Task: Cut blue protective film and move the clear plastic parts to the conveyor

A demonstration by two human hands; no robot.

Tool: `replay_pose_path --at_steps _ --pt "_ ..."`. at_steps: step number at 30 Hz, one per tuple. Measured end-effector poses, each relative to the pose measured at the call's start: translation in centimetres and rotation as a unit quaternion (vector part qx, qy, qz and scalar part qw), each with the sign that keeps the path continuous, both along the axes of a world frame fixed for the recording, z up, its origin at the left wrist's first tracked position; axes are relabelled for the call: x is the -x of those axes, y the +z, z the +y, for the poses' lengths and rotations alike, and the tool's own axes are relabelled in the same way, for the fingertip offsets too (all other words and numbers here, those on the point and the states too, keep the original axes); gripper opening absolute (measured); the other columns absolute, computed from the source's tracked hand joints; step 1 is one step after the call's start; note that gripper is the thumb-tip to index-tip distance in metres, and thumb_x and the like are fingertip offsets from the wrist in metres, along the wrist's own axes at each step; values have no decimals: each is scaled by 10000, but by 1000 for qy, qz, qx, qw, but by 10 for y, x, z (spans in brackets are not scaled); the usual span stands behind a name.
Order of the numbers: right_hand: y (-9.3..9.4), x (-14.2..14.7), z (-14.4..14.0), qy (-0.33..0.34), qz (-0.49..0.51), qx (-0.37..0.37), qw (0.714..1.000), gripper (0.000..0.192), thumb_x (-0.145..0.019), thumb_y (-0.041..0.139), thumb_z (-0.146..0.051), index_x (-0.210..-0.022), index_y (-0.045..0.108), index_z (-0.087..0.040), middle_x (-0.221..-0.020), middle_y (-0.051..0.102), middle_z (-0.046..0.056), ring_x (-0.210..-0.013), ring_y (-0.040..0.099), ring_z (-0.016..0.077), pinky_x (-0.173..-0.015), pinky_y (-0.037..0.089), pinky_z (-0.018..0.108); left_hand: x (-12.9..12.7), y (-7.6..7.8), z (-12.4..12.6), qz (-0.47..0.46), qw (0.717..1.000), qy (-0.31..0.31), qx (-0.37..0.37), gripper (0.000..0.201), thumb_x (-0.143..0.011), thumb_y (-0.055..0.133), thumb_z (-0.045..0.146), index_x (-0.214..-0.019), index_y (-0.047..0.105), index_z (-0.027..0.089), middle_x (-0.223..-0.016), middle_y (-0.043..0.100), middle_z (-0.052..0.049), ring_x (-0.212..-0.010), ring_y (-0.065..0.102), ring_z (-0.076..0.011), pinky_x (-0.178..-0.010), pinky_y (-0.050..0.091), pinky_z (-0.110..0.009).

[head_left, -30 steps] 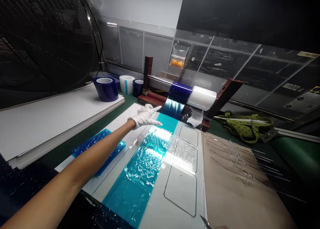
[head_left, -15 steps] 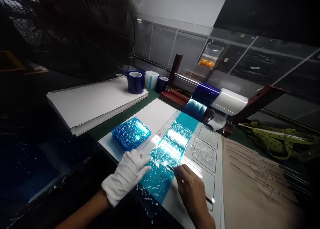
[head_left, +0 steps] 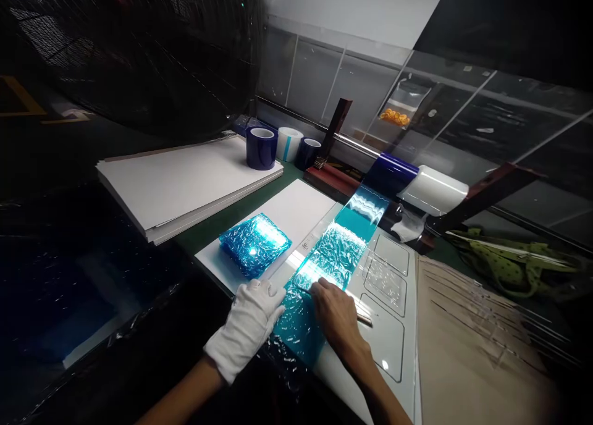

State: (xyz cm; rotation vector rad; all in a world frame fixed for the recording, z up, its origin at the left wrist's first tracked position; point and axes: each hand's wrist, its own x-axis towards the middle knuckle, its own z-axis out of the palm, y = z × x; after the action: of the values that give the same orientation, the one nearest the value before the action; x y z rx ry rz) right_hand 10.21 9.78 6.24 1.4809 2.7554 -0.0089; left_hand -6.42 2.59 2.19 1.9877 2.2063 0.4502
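A strip of clear blue film [head_left: 303,326] runs from its roll down across a pale board [head_left: 386,378] marked with rounded rectangles. My right hand [head_left: 337,314], bare, is closed around a slim metal tool [head_left: 364,319] that looks like tweezers; its thin dark tip rests at the strip, near its left edge. My left hand [head_left: 250,320], in a white glove, lies flat with fingers stretched out along the strip's left edge. Just beyond it, a stack of shiny blue film-covered pieces [head_left: 256,244] sits on white paper [head_left: 296,202]. Small clear pieces show under the strip.
The blue film roll [head_left: 393,170] hangs on a dark red stand [head_left: 338,181] at the back. Tape rolls [head_left: 262,150] stand beside a pile of white sheets [head_left: 185,181]. Brown cardboard [head_left: 467,351] lies right, a green dotted bag [head_left: 500,261] behind it. A large fan [head_left: 152,54] looms left.
My right hand has moved up and left along the strip with the tool, whose tip is now nearer the left edge. The view has shifted slightly; my left hand keeps its place beside the film.
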Motion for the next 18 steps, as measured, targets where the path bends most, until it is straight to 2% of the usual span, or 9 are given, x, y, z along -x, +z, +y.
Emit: replay_pose_path --at_steps 4,7,9,11,13,15,18 --pt "-2 -76 -22 -38 -26 21 999 291 -911 386 -121 -732 586 -232 -762 650 6 -678 624 166 -478 236 272 4 3 1 10 1000 13 -3 400 -894 428 501 -1060 634 201 -1045 556 -134 -840 550 -235 -700 499 -368" --pt "-2 -136 -38 -117 -32 51 991 253 -911 418 -238 -733 597 -258 -764 657 -6 -632 625 158 -476 245 252 4 14 13 8 999 -37 -1 342 -902 435 477 -1010 645 230 -948 605 -75 -798 557 -211 -714 490 -357" --pt "1 -156 -39 -165 -16 58 984 244 -914 428 -323 -757 606 -268 -773 658 -4 -628 625 162 -483 265 246 -2 20 29 3 997 -73 -8 344 -920 412 449 -1122 609 251 -989 626 -63 -835 576 -210 -738 490 -347" --pt "6 -151 -28 -171 12 47 984 261 -932 412 -357 -798 615 -262 -795 656 4 -652 623 163 -511 292 247 -11 23 50 -2 995 -96 -18 422 -929 398 446 -1293 501 260 -1137 612 -80 -973 579 -227 -804 492 -348" --pt "12 -128 -5 -146 35 27 988 286 -958 382 -323 -826 622 -241 -813 654 12 -688 622 159 -546 307 249 -21 21 74 -2 994 -108 -23 508 -921 415 458 -1379 415 239 -1222 587 -112 -1100 546 -259 -888 477 -384" --pt "15 -98 24 -121 44 14 992 295 -970 368 -256 -834 627 -219 -824 653 13 -724 623 153 -567 306 244 -28 15 95 0 993 -114 -20 523 -905 455 454 -1367 442 211 -1220 596 -134 -1137 537 -281 -934 461 -421" --pt "13 -56 68 -100 44 8 994 273 -968 382 -215 -865 635 -219 -869 658 3 -746 620 144 -561 286 237 -31 5 116 -1 993 -117 -16 440 -897 489 412 -1282 540 204 -1237 602 -133 -1154 546 -273 -959 460 -411"
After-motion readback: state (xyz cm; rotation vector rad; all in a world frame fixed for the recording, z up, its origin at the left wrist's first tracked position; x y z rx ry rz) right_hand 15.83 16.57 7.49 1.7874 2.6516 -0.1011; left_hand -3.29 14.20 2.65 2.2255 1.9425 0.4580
